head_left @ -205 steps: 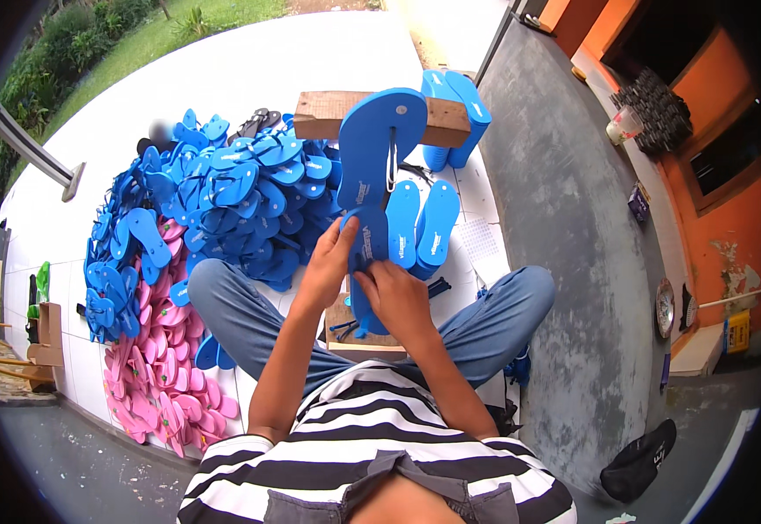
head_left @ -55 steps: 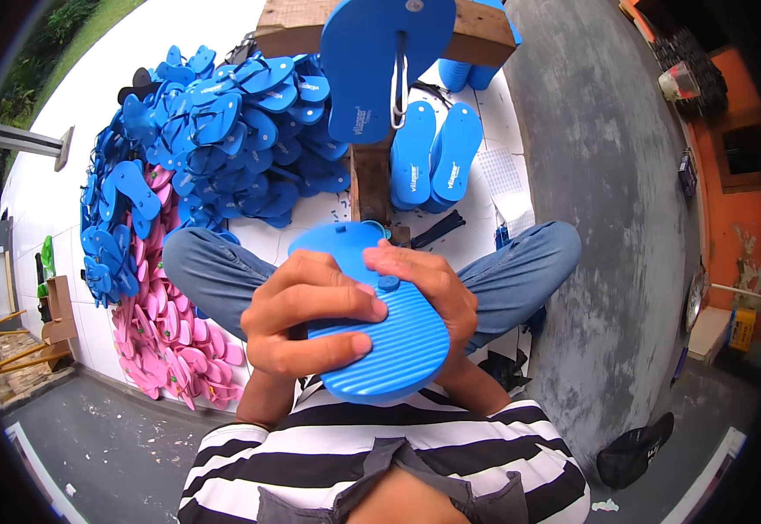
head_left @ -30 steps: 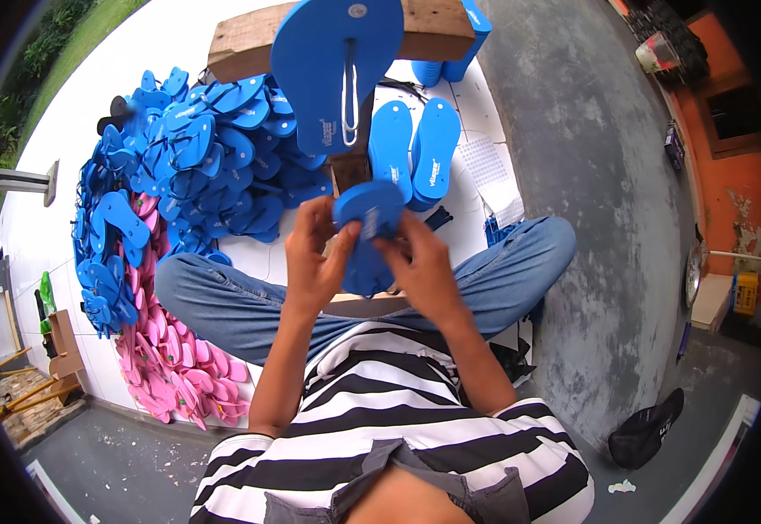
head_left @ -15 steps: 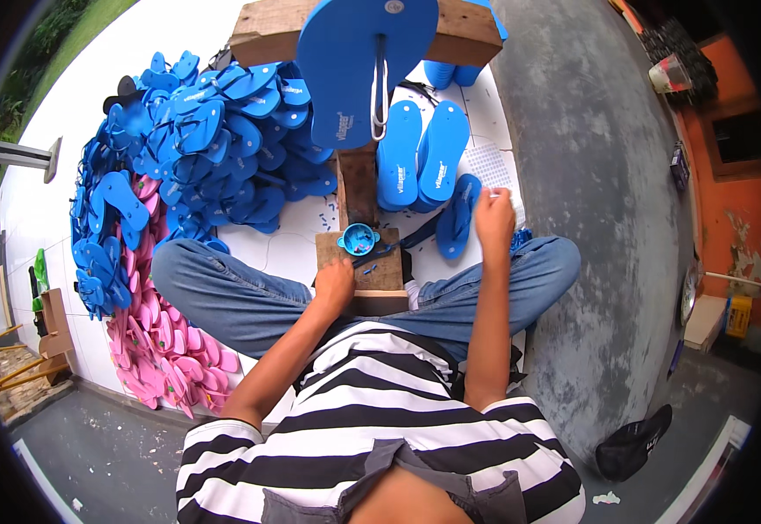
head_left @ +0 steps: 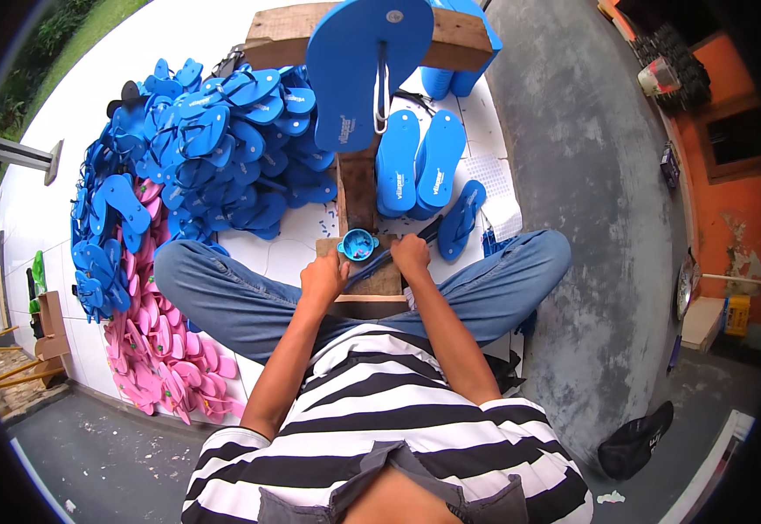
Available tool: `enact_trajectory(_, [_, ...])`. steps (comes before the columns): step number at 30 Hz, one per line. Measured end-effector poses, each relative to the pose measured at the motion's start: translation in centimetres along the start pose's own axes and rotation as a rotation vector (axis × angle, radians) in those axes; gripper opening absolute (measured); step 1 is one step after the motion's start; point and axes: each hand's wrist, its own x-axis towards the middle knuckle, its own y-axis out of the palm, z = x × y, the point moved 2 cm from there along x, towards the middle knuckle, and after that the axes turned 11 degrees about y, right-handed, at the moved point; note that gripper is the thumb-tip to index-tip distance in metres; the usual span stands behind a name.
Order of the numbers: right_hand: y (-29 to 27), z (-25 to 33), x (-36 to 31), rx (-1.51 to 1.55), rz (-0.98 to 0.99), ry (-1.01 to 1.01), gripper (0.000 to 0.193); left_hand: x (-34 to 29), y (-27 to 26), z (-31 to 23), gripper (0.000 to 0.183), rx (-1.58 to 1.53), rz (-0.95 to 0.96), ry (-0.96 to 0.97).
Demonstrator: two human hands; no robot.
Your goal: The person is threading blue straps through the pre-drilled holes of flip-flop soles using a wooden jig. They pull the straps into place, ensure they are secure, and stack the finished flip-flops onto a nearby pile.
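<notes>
My left hand (head_left: 323, 277) is closed just left of a small blue two-handled cup (head_left: 358, 245) holding tiny pieces; whatever its fingers pinch is hidden. On the other side of the cup, my right hand (head_left: 411, 255) has its fingers curled round a dark blue flip-flop strap (head_left: 370, 269), which slants across the wooden block (head_left: 384, 285) toward my left fingertips. Above them, a blue flip-flop sole (head_left: 343, 105) leans on a wooden stand (head_left: 286, 35), with a metal hook (head_left: 382, 92) in front of it.
Blue soles (head_left: 398, 166) stand stacked beyond my right hand, beside a strapped blue flip-flop (head_left: 461, 220) and a white patterned sheet (head_left: 490, 188). Leftward rise heaps of blue flip-flops (head_left: 214, 131) and pink flip-flops (head_left: 166, 336). A black cap (head_left: 633, 441) lies on the right-hand floor.
My right hand has come left and down from beside the strapped flip-flop to the strap near the cup. My left hand has shifted slightly left and down.
</notes>
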Motion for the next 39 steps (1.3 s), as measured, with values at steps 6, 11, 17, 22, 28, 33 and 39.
enact_trajectory(6, [-11.7,2.5,-4.3,0.508,-0.36,-0.524,0.018,-0.9,-6.6,-1.7,0.024,-0.273,-0.211,0.036])
enact_trajectory(11, [-23.6,7.4,-13.0,0.996,-0.2,-0.81,0.021,-1.1,-16.6,-5.4,0.012,-0.345,-0.59,0.394])
enact_trajectory(17, [-28.9,10.9,-17.3,0.988,-0.221,-0.947,0.025,0.4,-28.0,-10.1,0.017,-0.259,-1.012,0.715])
enact_trajectory(22, [-29.8,11.8,-18.1,0.864,-0.454,-0.962,0.022,3.8,-33.6,-12.5,0.019,-0.08,-1.169,0.847])
enact_trajectory(28, [-28.5,12.0,-17.9,0.708,-0.626,-1.033,0.024,8.5,-35.2,-13.7,0.037,-0.123,-0.789,0.909])
enact_trajectory(33, [-30.1,12.9,-17.6,0.251,-0.947,-1.086,0.032,8.8,-35.2,-13.9,0.037,-0.123,-0.775,0.906])
enact_trajectory(39, [-30.4,12.7,-19.4,0.001,-1.112,-1.061,0.027,8.3,-34.1,-14.0,0.033,-0.227,-0.784,0.879])
